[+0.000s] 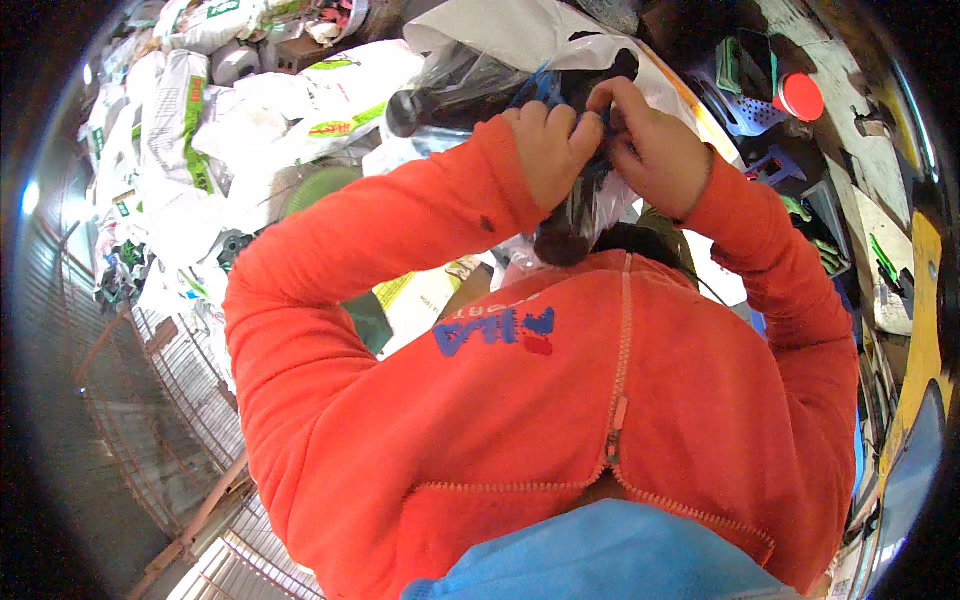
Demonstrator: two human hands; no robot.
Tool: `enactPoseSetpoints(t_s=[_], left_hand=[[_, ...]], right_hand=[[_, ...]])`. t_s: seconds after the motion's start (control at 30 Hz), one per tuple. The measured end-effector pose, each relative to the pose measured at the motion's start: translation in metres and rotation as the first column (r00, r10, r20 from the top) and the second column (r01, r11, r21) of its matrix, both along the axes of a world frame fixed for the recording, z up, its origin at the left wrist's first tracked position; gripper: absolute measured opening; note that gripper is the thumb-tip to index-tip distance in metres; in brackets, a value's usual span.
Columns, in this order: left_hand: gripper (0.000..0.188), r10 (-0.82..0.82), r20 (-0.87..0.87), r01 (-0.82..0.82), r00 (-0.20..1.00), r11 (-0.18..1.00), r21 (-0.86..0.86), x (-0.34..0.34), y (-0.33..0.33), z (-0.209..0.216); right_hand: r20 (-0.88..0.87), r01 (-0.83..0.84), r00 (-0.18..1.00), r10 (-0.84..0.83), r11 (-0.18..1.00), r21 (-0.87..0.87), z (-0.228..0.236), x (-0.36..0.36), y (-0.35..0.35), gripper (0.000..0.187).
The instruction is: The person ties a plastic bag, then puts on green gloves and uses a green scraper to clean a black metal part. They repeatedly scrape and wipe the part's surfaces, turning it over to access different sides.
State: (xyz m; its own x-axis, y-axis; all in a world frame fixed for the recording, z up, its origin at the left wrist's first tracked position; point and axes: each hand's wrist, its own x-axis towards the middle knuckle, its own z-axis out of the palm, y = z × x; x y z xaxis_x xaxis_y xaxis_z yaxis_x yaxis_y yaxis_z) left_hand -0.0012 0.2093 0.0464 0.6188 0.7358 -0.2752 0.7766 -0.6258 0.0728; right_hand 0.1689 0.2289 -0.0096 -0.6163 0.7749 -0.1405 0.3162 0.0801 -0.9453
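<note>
Fingers of both hands curl tight at the neck of a clear plastic bag (590, 205). The left hand (548, 150) makes a fist around the gathered plastic, and the right hand (655, 150) pinches the same bunch from the other side with its thumb and forefingers, knuckles nearly touching the left hand. Probably held this close so the twisted top stays bunched and doesn't slip open.

The bag hangs just below the hands, right of centre, in front of the chest and above the orange zip jacket (600, 400). Dark contents weigh down its bottom, with something blue near the neck (can't tell what it is). Both elbows are raised, which keeps the bag off the clutter beneath it.

Far left lies a pile of white sacks (200, 130) with green print, heaped on one another. A green round lid or bowl (315, 190) sits half hidden near the left sleeve. Far right there's a jar with a red cap (800, 97) next to a perforated grey basket (750, 112). Near left is a metal wire rack (170, 390) with rusty framing. A blue cloth (600, 555) covers the near edge, below the jacket collar.
</note>
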Motion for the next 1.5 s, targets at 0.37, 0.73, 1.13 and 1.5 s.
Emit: enactPoseSetpoints(t_s=[0.37,0.73,1.13,1.5], left_hand=[[0.015,-0.316,-0.419,0.409,0.851,0.899,0.154,0.010,0.003,-0.003],[0.013,-0.367,-0.416,0.445,0.832,0.890,0.103,0.008,0.034,0.004],[0.014,-0.025,-0.359,-0.007,0.933,0.996,-0.088,-0.004,0.032,0.011],[0.024,0.917,0.304,-0.166,0.259,0.353,-0.921,-0.044,-0.002,-0.037]], right_hand=[[0.274,-0.211,0.957,0.100,0.884,0.416,-0.007,0.001,0.008,0.009],[-0.075,-0.020,0.996,0.044,0.956,0.294,-0.037,-0.003,0.015,0.021],[0.026,-0.020,1.000,0.011,0.927,0.376,-0.016,0.001,0.015,0.019],[0.103,-0.288,0.949,0.298,0.687,0.667,0.016,-0.009,0.016,0.018]])
